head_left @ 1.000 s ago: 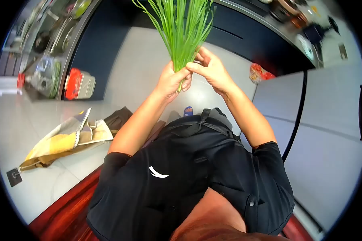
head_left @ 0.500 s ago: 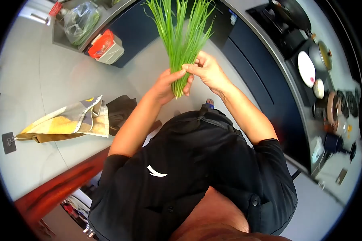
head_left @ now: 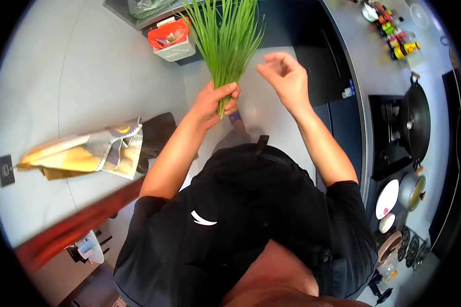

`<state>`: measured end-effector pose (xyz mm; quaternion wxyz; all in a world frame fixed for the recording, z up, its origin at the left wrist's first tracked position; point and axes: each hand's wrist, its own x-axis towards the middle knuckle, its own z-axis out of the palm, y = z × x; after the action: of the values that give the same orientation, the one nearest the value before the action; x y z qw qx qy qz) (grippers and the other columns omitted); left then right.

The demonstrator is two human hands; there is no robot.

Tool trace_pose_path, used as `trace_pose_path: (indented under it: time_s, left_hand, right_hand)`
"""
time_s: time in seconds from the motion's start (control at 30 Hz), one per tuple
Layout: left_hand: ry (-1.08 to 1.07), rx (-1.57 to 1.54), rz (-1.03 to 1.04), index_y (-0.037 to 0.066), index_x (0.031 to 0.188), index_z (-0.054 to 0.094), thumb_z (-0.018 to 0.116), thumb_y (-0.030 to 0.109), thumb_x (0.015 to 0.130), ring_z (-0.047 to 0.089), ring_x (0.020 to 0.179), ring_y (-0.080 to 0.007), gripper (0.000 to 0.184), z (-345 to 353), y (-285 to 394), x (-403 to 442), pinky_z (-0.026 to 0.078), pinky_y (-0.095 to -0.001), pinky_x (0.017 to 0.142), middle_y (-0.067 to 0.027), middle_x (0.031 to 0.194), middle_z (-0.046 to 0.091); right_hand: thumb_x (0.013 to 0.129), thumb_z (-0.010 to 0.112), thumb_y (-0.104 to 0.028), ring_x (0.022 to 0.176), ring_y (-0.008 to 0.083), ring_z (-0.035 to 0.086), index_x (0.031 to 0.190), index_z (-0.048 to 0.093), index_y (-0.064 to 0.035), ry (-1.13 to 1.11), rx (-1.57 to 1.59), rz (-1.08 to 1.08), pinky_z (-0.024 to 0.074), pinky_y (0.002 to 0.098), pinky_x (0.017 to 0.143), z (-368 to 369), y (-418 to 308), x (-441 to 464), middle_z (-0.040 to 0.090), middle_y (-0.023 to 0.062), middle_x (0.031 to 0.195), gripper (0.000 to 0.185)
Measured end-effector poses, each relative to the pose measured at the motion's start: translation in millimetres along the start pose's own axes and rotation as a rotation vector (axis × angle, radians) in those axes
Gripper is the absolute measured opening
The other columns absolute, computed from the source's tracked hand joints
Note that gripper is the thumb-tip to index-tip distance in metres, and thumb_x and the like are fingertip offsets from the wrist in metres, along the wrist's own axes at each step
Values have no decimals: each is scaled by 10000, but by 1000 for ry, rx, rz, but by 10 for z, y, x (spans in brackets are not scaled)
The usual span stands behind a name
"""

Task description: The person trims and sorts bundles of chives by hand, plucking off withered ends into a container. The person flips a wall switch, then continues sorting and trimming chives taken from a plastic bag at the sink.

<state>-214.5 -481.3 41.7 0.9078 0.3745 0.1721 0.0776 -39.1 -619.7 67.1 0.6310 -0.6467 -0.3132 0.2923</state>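
A long bunch of green chives (head_left: 226,46) stands out ahead of me with its leaf tips fanned away. My left hand (head_left: 216,104) is wrapped round the lower stems, and the cut ends poke out below the fist. To the right of the bunch hangs my right hand (head_left: 287,79), apart from the leaves. Its fingers are loosely curved, with a gap between thumb and fingertips, and nothing shows in it.
A white bin (head_left: 178,52) with a red liner hangs by the sink edge at the upper left. On the right, a counter bears a black wok (head_left: 414,125), a white oval plate (head_left: 387,199), a lidded pot (head_left: 411,192) and several bottles. Cloths (head_left: 95,151) hang on the left wall.
My right hand has let go of the chives and moved off to the right. My body has turned, so the bin now sits nearer the bunch and more of the counter shows.
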Motion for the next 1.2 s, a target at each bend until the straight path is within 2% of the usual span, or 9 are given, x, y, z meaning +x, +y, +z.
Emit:
trace_pose_path:
  time_s: [0.03, 0.07, 0.17, 0.2, 0.37, 0.67, 0.77, 0.87, 1.2]
  left_hand:
    - [1, -8, 12, 50, 1031, 557, 627, 176, 1003, 476, 563, -106, 147, -99, 107, 118, 382, -260, 490, -32, 830, 563]
    - [13, 9, 25, 42, 996, 557, 626, 163, 997, 467, 545, -100, 140, -189, 229, 237, 368, -253, 472, -34, 817, 560]
    - [34, 26, 23, 30, 951, 556, 630, 148, 988, 451, 515, -90, 144, -483, 701, 645, 348, -243, 447, -36, 790, 555]
    - [46, 32, 3, 27, 940, 556, 635, 146, 984, 443, 502, -86, 149, -552, 804, 690, 342, -240, 438, -36, 777, 553]
    - [161, -5, 82, 28, 931, 554, 640, 136, 977, 422, 484, -78, 146, -768, 1297, 881, 332, -237, 430, -32, 751, 546]
    - [362, -67, 160, 42, 979, 540, 635, 95, 957, 413, 481, -73, 110, -1200, 1753, 1269, 317, -234, 404, -43, 768, 539]
    - [439, -94, 208, 44, 1013, 523, 629, 76, 950, 418, 483, -76, 127, -1234, 1880, 1458, 329, -232, 400, -45, 760, 527]
    - [491, -116, 257, 40, 1006, 528, 635, 75, 948, 424, 485, -77, 126, -1234, 1959, 1653, 335, -232, 399, -49, 759, 530]
    - [728, -187, 329, 26, 933, 570, 648, 67, 958, 435, 457, -76, 92, -1278, 2144, 2019, 326, -231, 392, -47, 722, 550]
  right_hand:
    - [891, 788, -173, 913, 126, 673, 1163, 718, -33, 4, -113, -84, 538, 301, 799, 40, -55, 228, 733, 46, 1038, 314]
    - [877, 780, -181, 830, 157, 670, 1110, 746, -86, -1, -246, -328, 535, 312, 752, 105, -111, 470, 699, 30, 895, 254]
    - [856, 788, -118, 672, 82, 562, 1119, 755, -70, -108, -499, -508, 464, 229, 627, 441, -373, 1375, 644, 0, 841, 269]
    - [830, 797, -125, 646, 110, 557, 1120, 763, -98, -105, -545, -558, 465, 244, 612, 529, -360, 1578, 638, 17, 839, 293]
    - [830, 798, -163, 678, 130, 588, 1123, 764, -117, -161, -576, -520, 491, 268, 639, 871, -423, 2256, 636, 11, 835, 299]
    - [797, 747, -178, 712, 183, 610, 1085, 775, -136, -559, -513, -532, 505, 314, 680, 1349, -315, 3540, 606, 21, 778, 292]
    - [793, 734, -292, 740, 223, 639, 1014, 782, -161, -689, -472, -553, 503, 367, 669, 1436, -303, 3994, 633, 9, 776, 261]
    - [790, 744, -327, 683, 226, 634, 962, 793, -152, -796, -461, -526, 490, 359, 642, 1468, -371, 4371, 617, 4, 689, 250]
    - [811, 765, -344, 632, 226, 636, 898, 787, -153, -988, -420, -471, 492, 370, 612, 1875, -218, 5048, 643, 4, 660, 211]
